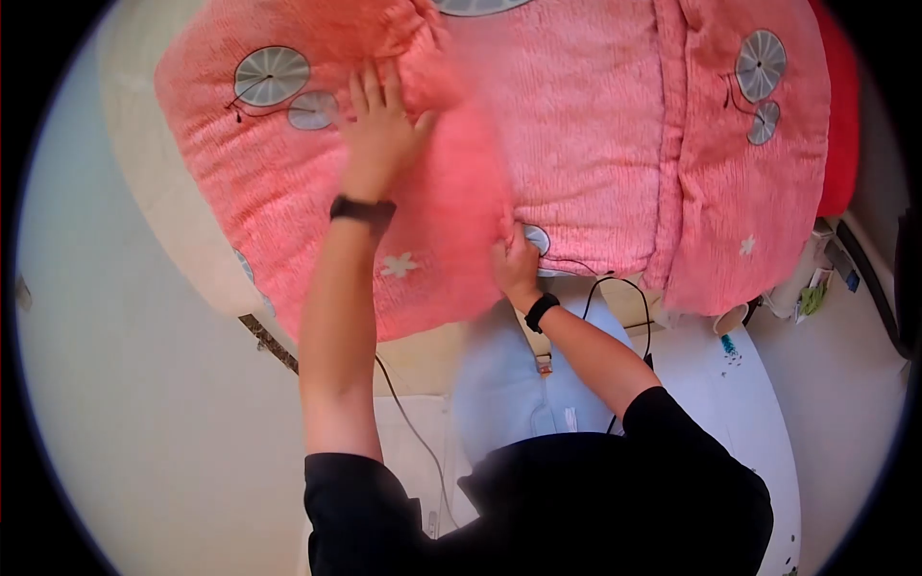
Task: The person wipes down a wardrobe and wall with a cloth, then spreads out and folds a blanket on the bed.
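Observation:
A pink plush quilt (pixel 586 125) with grey citrus-slice prints and small white flowers lies spread before me, a raised fold running down its right part. On its left half my left hand (pixel 379 134) rests palm down, fingers stretched and apart. My right hand (pixel 519 264) is at the near edge, its fingers closed on the fabric beside a grey print. The fabric between my hands is bunched and slightly blurred. I wear a dark band on each wrist.
A cream bed surface (pixel 139 144) shows left of the quilt, and red fabric (pixel 840 125) at the right. Thin cables (pixel 413 432) hang near my legs. A cup (pixel 730 320) and a green packet (pixel 812 300) are at the lower right.

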Demonstrator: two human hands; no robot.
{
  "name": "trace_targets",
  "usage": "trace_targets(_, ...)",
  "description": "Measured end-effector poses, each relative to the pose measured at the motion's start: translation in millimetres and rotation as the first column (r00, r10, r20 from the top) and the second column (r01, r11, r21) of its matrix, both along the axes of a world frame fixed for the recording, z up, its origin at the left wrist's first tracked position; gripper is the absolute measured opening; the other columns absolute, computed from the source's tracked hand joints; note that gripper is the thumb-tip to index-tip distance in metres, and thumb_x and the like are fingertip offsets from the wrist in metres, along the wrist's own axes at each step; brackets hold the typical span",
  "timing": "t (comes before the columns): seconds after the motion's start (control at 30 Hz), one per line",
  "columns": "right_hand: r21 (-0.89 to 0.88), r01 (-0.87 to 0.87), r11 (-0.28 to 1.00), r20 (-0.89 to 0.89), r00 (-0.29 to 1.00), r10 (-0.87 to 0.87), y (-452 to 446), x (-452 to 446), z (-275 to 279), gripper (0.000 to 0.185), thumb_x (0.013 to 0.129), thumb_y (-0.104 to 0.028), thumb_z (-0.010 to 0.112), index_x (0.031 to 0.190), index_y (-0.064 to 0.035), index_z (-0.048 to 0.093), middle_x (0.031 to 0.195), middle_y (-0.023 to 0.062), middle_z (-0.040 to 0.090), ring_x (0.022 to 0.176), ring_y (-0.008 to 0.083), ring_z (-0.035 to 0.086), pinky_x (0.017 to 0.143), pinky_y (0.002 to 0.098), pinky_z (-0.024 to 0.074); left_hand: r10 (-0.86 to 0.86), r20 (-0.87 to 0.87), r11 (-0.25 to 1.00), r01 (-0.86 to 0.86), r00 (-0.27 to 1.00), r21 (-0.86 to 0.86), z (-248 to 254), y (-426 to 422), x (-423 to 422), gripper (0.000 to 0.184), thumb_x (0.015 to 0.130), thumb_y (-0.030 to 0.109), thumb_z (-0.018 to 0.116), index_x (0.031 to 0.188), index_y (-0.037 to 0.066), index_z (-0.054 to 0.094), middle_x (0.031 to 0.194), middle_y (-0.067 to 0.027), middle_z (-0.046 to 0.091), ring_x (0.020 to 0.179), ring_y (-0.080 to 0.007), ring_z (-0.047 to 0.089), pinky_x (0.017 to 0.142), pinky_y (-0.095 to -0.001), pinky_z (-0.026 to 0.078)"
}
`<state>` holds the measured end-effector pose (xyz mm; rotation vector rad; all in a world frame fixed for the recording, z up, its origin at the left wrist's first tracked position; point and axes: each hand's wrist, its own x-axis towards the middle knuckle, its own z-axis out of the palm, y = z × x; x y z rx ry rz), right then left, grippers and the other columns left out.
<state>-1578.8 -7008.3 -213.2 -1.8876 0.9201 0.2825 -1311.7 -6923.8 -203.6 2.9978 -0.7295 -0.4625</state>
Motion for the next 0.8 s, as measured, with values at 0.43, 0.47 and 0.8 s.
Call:
trace_targets(0.43,0.482,-0.093,0.871,0.006,0.995,0.103,23.5,-48.4,32.5,0.037,0.090,-0.021,0.055,0.122,-0.0032,0.052,0.094,0.0245,0.065,0.087,0.0378,0.065,0.070,0.0418,0.0512,0.178,-0.094,0.974,-0.189,0.979,-0.123,35.1,-20.3,-177.7,0.093,0.072,0.034,0.071,0.146,0.003,0.025,0.152,-0.0226,0.015,0.142,-0.0410,0.011,0.105,-0.0718,0.004)
trace_targets(0.47,0.416,-0.237,0.878,0.043,0.969,0.241,11.3,-40.2,30.7,0.037,0.090,-0.022,0.054,0.121,-0.0026,0.052,0.094,0.0246,0.064,0.088,0.0378,0.065,0.071,0.0415,0.0511,0.179,-0.082,0.976,-0.188,0.980,-0.114,31.3,-20.8,-174.4,0.092,0.072,0.030,0.072,0.146,0.004,0.025,0.151,-0.0218,0.018,0.141,-0.0397,0.014,0.105,-0.0715,0.007)
trace_targets(0.8,0.102,-0.385,0.917,0.167,0.916,0.366,-118.6,174.8,66.6,0.047,0.091,-0.034,0.058,0.119,0.0032,0.059,0.107,0.0188,0.066,0.098,0.0241,0.064,0.083,0.0322,0.0497,0.396,-0.278,0.801,-0.477,0.875,-0.361,47.5,-1.4,-152.3,0.045,0.068,0.018,0.071,0.108,0.005,0.053,0.101,-0.0177,0.055,0.097,-0.0368,0.053,0.083,-0.0455,0.045)
